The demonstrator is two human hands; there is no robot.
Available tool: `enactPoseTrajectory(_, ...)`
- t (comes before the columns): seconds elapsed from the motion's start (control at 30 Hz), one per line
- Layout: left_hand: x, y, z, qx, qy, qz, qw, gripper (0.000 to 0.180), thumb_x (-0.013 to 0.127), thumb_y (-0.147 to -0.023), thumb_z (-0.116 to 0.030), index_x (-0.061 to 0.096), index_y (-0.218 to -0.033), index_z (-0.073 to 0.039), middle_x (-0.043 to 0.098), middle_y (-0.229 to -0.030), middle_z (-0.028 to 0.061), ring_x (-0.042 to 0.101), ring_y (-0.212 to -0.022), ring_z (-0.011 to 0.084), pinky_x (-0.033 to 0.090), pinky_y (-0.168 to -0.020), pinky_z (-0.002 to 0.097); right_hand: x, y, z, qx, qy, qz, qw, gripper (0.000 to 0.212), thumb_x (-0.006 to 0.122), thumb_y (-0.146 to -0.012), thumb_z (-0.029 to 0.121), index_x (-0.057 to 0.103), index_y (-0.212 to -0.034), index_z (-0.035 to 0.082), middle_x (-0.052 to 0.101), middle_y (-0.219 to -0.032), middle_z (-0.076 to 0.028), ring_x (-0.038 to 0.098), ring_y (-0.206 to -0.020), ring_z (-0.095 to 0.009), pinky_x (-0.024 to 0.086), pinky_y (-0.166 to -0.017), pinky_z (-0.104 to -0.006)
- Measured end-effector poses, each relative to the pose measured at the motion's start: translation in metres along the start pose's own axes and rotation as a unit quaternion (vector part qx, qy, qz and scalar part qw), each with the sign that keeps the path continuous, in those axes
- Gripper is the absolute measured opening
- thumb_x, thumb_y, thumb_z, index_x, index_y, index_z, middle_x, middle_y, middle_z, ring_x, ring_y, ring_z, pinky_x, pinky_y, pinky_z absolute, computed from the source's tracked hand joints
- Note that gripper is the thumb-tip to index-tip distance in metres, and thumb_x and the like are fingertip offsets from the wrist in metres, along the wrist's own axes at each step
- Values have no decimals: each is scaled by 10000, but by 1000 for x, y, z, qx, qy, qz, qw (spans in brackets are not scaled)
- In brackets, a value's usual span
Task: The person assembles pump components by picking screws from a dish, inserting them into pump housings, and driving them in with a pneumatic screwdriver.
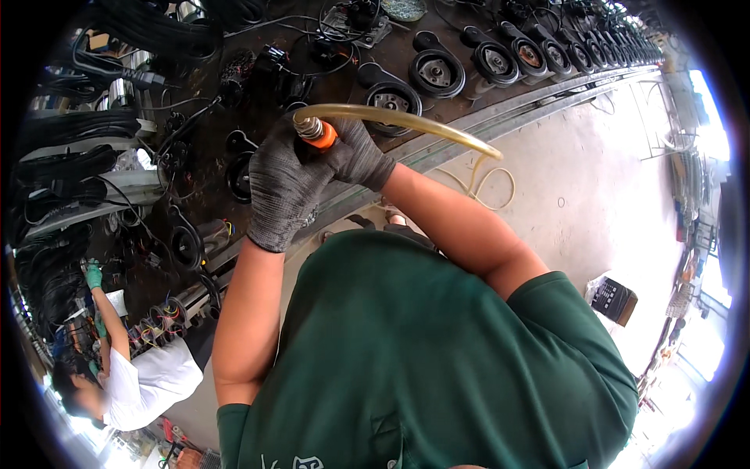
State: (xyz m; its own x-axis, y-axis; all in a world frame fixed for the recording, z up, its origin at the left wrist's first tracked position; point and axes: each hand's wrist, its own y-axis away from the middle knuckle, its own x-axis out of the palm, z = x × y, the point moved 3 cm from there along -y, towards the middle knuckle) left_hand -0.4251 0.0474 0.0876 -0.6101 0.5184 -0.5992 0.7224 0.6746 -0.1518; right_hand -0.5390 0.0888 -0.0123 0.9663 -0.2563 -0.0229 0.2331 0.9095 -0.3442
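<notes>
Both my hands wear grey knit gloves and meet over the near edge of the dark workbench. Between them stands an orange air tool (319, 134), its metal hose fitting turned up toward me. My left hand (283, 176) is closed along its left side. My right hand (353, 152) closes on it from the right. The tool's lower end and most of my fingertips are hidden by the gloves. From the fitting a yellowish clear air hose (406, 119) arcs to the right. Just beyond my right hand sits a round black motor part (393, 100) with an exposed metal centre.
More round black parts (436, 72) line the bench toward the upper right. Bundles of black cable (66, 160) fill the left side. A metal rail (500, 117) runs along the bench edge. At lower left, a co-worker in a white shirt (152, 383) reaches across with green gloves.
</notes>
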Motion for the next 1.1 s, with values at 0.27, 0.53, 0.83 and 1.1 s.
enactPoseTrajectory(0.27,-5,-1,8,32,8,-3,999,520,877,-716,-292,637,-1106,-47,693,-998,168,694,-907,334,562,-822,409,4,-1,6,45,-34,-28,998,668,905,-680,149,611,-1272,51,670,-1156,-63,617,-1060,-160,499,-984,-340)
enactPoseTrajectory(0.53,-9,1,14,59,-36,7,998,537,841,-785,-378,635,-1166,-60,704,-1002,116,695,-916,260,557,-838,369,8,3,-2,75,-25,-38,996,485,741,-866,230,616,-1302,57,673,-1246,-105,641,-1152,-223,492,-1009,-368)
enactPoseTrajectory(0.83,-16,-3,22,130,31,29,991,549,861,-749,-313,640,-1196,-83,711,-1028,145,704,-945,294,564,-838,382,10,11,1,89,-89,-74,989,525,798,-790,91,597,-1268,11,677,-1186,-54,629,-1096,-160,512,-967,-337)
enactPoseTrajectory(1.1,-8,-11,36,185,134,-28,973,381,769,-859,-347,684,-1129,-92,706,-1096,110,698,-993,244,557,-878,366,1,8,-14,25,96,-118,988,371,771,-833,74,620,-1167,17,697,-1047,-78,665,-984,-173,534,-861,-314)
